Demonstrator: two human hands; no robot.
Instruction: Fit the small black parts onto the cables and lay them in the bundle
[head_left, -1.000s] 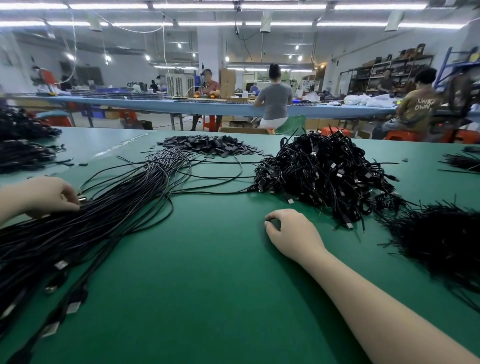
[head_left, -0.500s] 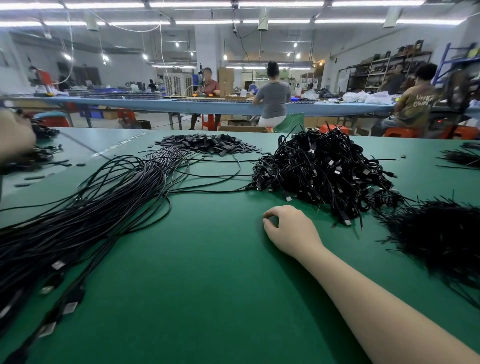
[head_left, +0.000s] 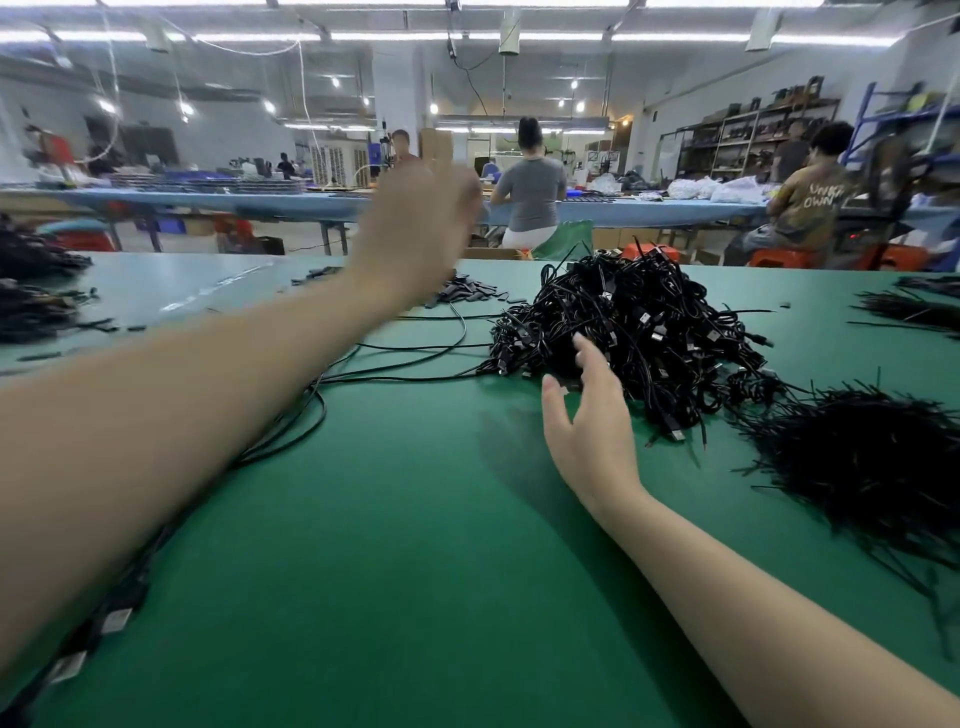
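My left hand (head_left: 415, 234) hangs blurred above the small black parts (head_left: 467, 291), grip unreadable, its forearm hiding the laid bundle (head_left: 332, 374). My right hand (head_left: 587, 415), fingers spread and empty, touches the tangled cable heap (head_left: 634, 332).

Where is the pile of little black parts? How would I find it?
Start at the green table and find the big tangled heap of cables near its middle. Look left of that heap, toward the far edge, just behind the raised left hand. The small black parts lie there as a low, flat scatter of short pieces, not long wires.
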